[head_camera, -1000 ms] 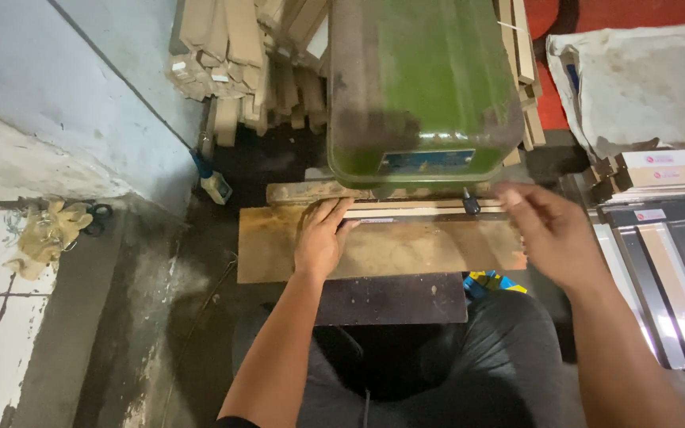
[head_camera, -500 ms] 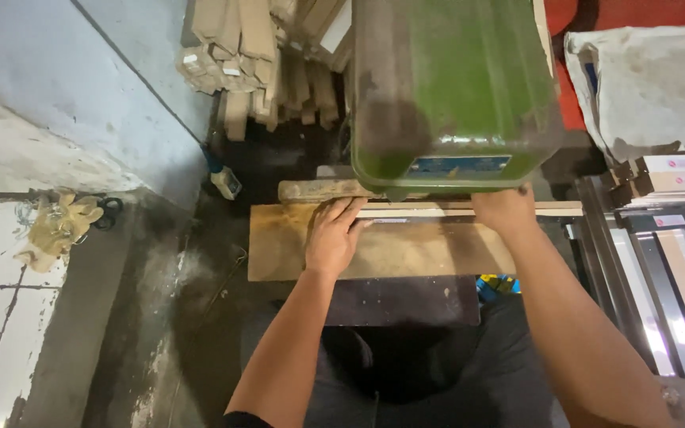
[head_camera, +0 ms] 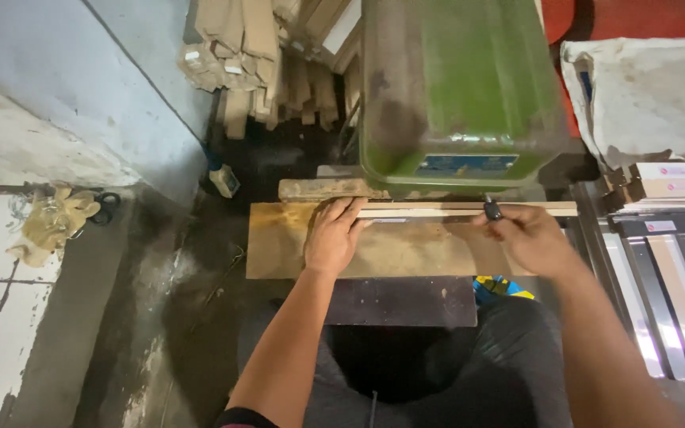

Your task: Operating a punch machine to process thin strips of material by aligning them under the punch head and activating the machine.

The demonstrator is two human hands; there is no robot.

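Left hand (head_camera: 333,238) lies flat and open, pinning a thin strip (head_camera: 438,211) to the wooden counter (head_camera: 279,246) so it stays put. Right hand (head_camera: 526,236) at 3 o'clock pinches the strip, right under the green machine (head_camera: 461,87).

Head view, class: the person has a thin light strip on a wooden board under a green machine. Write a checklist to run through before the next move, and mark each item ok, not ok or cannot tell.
1. Left hand flat on the end of the light strip: ok.
2. Right hand at the strip, fingertips by a small dark knob: ok; its grip on the knob: cannot tell.
3. Strip lies straight along the far edge of the wooden board: ok.
4. Fingers away from any moving part under the green machine: cannot tell, the housing hides it.
5. Machine running or stopped: cannot tell.
6. Stacked strips on the right lie apart from the hands: ok.
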